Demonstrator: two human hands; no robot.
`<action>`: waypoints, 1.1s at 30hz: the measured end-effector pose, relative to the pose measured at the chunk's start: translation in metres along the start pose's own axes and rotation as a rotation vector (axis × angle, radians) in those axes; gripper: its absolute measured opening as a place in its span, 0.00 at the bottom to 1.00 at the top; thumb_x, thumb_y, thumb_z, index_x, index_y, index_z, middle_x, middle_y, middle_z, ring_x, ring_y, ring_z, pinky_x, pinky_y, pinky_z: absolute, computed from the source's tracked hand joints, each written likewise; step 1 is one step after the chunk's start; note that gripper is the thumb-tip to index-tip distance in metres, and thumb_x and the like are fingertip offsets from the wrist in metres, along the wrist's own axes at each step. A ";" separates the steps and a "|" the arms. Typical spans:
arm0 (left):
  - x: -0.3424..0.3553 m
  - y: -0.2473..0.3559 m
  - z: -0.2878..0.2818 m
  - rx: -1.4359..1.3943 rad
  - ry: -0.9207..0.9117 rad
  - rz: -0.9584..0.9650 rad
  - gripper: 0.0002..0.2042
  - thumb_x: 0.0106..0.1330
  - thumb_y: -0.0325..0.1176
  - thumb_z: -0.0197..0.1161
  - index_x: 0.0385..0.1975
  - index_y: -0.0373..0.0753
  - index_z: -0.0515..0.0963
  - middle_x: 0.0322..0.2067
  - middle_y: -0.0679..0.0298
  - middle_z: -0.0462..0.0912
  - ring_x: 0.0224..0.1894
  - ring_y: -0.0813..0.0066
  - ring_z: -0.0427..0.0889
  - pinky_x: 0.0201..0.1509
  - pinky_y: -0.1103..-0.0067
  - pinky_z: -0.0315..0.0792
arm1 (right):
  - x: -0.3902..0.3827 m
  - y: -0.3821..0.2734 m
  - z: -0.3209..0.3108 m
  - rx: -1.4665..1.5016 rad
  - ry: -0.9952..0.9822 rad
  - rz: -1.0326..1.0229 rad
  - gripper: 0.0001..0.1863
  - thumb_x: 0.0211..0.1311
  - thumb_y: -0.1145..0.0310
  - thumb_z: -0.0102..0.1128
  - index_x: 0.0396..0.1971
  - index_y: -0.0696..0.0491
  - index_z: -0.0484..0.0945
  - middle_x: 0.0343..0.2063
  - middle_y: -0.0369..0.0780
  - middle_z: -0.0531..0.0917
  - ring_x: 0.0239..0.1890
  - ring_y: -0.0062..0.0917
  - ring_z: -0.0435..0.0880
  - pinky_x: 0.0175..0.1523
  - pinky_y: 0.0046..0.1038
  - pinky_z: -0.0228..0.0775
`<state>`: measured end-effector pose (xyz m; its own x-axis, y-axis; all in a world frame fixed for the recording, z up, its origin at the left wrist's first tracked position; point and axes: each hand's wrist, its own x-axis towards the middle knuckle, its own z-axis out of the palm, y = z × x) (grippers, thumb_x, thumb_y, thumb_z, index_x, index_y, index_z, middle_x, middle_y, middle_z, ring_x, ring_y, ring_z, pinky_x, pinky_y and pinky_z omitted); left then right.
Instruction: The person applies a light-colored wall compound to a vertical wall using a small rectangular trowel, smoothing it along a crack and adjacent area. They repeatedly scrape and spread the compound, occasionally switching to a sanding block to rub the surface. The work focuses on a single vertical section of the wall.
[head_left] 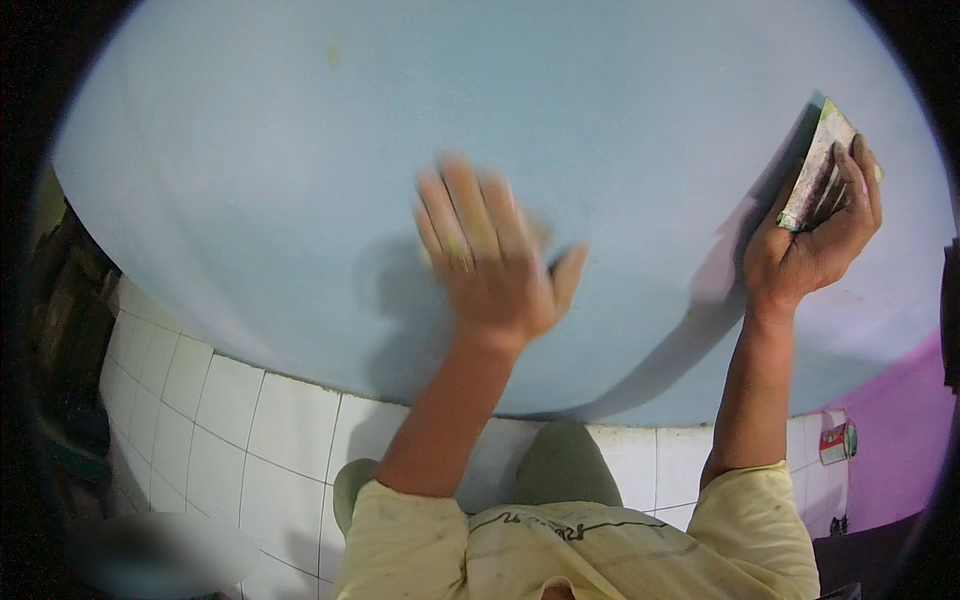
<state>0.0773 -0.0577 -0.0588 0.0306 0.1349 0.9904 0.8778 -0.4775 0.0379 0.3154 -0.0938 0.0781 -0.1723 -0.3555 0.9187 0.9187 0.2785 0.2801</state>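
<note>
A large light-blue wall (330, 180) fills most of the view. My left hand (490, 250) is at its middle, fingers stretched upward and thumb out to the side, blurred by motion. A pale edge shows beside its fingers; whether something lies under the palm is hidden. Off to the right, my right hand (815, 235) grips a flat, thin whitish piece (822, 165) with green edges and dark smudges, like a stained folded card. Its fingers lie over one face, and its long shadow falls on the wall.
White floor tiles (290, 425) run along the wall's base. A small red and green can (835, 442) sits at the lower right by a purple wall (895, 440). Dark objects (70, 330) stand at the left edge. My knee (565, 465) is close to the wall.
</note>
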 end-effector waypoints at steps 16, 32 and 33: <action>0.100 -0.007 -0.010 0.006 0.151 0.068 0.34 0.68 0.40 0.58 0.69 0.23 0.64 0.74 0.32 0.54 0.77 0.30 0.51 0.78 0.44 0.44 | 0.002 0.004 0.005 -0.036 0.015 -0.003 0.21 0.57 0.74 0.64 0.53 0.54 0.79 0.58 0.49 0.82 0.63 0.41 0.77 0.70 0.38 0.63; 0.099 -0.019 -0.023 0.054 0.156 0.063 0.24 0.73 0.34 0.53 0.66 0.27 0.70 0.70 0.33 0.64 0.73 0.30 0.60 0.75 0.45 0.53 | 0.013 -0.003 -0.005 -0.145 -0.048 -0.004 0.21 0.58 0.73 0.64 0.54 0.52 0.79 0.59 0.47 0.82 0.65 0.42 0.77 0.70 0.41 0.61; 0.052 -0.016 -0.024 0.092 0.061 0.079 0.24 0.73 0.34 0.53 0.65 0.27 0.72 0.69 0.33 0.65 0.72 0.30 0.62 0.74 0.44 0.55 | 0.014 -0.006 -0.002 -0.102 -0.036 -0.001 0.22 0.58 0.73 0.64 0.54 0.52 0.79 0.59 0.46 0.82 0.65 0.42 0.77 0.71 0.41 0.61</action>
<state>0.0529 -0.0636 -0.0046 0.0749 0.0458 0.9961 0.9140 -0.4026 -0.0502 0.3088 -0.1025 0.0888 -0.1845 -0.3229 0.9283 0.9495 0.1853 0.2532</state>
